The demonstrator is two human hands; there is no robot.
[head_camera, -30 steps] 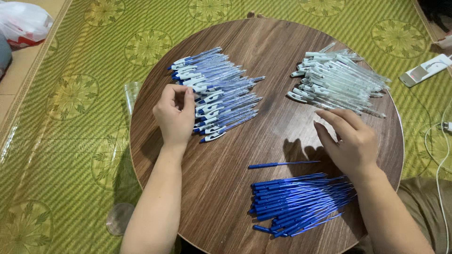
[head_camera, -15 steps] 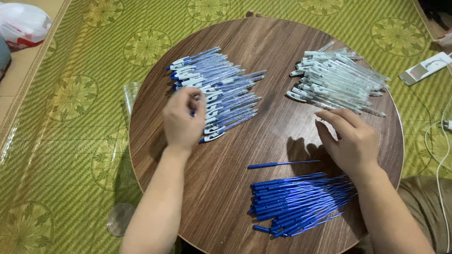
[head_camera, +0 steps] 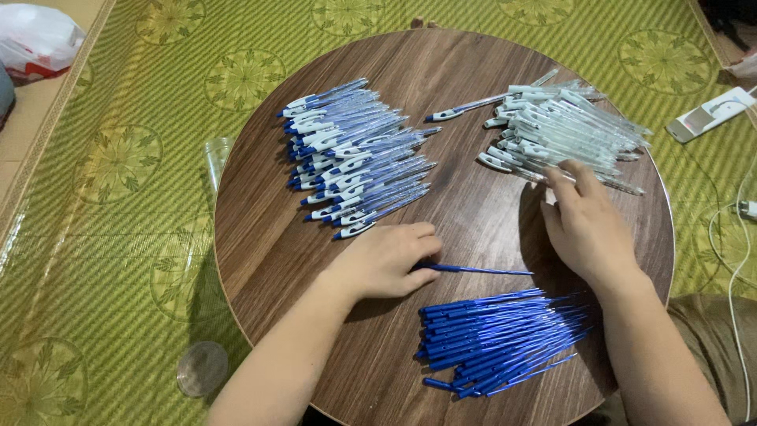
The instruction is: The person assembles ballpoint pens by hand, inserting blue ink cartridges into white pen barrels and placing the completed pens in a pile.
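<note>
My left hand (head_camera: 386, 259) pinches one blue refill (head_camera: 473, 270) lying on the worktop (head_camera: 260, 244), above the refill pile (head_camera: 501, 339). My right hand (head_camera: 587, 225) rests open, touching clear barrels (head_camera: 568, 126). Risk: sleeve sweep scatters piles.

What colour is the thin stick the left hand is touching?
Blue. The thin refill at the left hand shows clearly in the head view.

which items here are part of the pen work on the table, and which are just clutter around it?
In use:
left hand on single blue refill
right hand at clear pen barrels
pile of blue refills
pile of finished blue pens
round wooden table

Lying about:
white plastic bag
white charger and cable
clear round lid
green patterned mat
</note>
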